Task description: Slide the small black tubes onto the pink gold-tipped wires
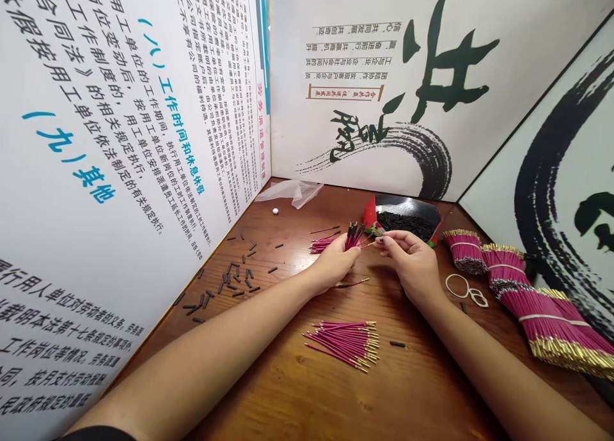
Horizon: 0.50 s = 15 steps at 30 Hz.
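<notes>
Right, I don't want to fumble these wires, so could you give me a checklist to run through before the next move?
1. Left hand gripping its wire bunch: ok, held together.
2. Small item at the right hand's fingertips seated on a wire: cannot tell, too small.
3. Box stocked with black pieces: ok.
4. Loose wire pile pointing one way: ok, gold ends toward the right.
5. Scattered black pieces gathered up: not ok, strewn over the table's left side.
6. Large bundle tied: ok, pale band around it.
</notes>
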Tool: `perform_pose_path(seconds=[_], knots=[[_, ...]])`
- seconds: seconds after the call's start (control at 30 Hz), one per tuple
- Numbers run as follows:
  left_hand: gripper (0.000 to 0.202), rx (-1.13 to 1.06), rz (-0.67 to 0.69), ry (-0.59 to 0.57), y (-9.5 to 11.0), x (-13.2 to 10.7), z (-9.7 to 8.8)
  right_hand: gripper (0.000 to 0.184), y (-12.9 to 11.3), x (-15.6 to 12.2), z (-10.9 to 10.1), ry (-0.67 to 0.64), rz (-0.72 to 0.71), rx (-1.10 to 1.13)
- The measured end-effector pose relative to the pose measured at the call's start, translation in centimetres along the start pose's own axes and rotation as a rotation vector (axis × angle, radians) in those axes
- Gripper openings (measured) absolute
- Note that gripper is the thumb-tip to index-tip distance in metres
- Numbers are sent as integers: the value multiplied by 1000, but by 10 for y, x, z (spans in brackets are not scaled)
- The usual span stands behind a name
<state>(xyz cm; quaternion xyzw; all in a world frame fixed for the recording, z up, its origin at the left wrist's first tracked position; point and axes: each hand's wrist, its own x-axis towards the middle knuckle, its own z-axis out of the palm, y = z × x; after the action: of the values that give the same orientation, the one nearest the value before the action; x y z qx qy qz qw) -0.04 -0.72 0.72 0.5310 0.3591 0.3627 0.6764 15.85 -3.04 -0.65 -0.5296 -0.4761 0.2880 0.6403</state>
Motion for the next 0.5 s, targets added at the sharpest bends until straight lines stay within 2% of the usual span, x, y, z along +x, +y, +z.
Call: perform_pose_path(seconds=[0.1, 0.27, 0.5], knots=[[7, -47, 3, -47, -1, 1, 0, 25, 1, -1, 0, -31, -20, -53], [10, -70, -1, -46, -1, 2, 0, 16, 2, -2, 1, -67, -35, -76], [11, -74, 6, -40, -1, 2, 0, 19, 0, -4, 6, -110, -65, -61]])
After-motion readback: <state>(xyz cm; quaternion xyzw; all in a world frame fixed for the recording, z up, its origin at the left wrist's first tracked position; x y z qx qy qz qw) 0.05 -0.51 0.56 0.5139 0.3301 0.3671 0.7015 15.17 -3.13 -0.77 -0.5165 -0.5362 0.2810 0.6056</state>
